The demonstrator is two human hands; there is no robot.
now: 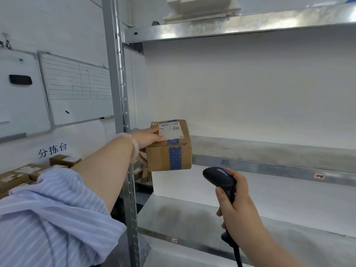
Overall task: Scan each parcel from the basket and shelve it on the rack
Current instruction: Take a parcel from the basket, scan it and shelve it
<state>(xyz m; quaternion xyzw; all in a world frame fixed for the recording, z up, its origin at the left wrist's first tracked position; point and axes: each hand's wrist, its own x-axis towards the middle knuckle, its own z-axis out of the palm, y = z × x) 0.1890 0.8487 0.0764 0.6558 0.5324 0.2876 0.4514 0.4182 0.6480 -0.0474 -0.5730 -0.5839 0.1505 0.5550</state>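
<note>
Two hands are showing in the head view, and both are holding something. The left hand is reaching forward past the rack's upright post and gripping a small brown cardboard parcel by its left side. Its thumb is lying on the top face beside the white shipping label, and the other fingers are curling under the lower left edge. A strip of blue patterned tape is running across the parcel's top and down its front. The parcel is sitting at the left end of the rack's middle shelf, level with the shelf's front lip. Whether it is resting on the metal or hanging in the grip, I cannot tell. A pale bracelet is circling the left wrist, and a blue striped sleeve is bunching at the elbow.

The right hand is wrapping its fingers round the handle of a black barcode scanner, below and to the right of the parcel and apart from it. The scanner's head is tilting up and left, and a dark cable is trailing down from the handle.

A small tag reading 1-2 is sticking to the middle shelf's lip, far right. White foam pieces are lying on the top shelf. Left of the rack, a whiteboard is hanging on the wall, and more brown boxes are lying below it.
</note>
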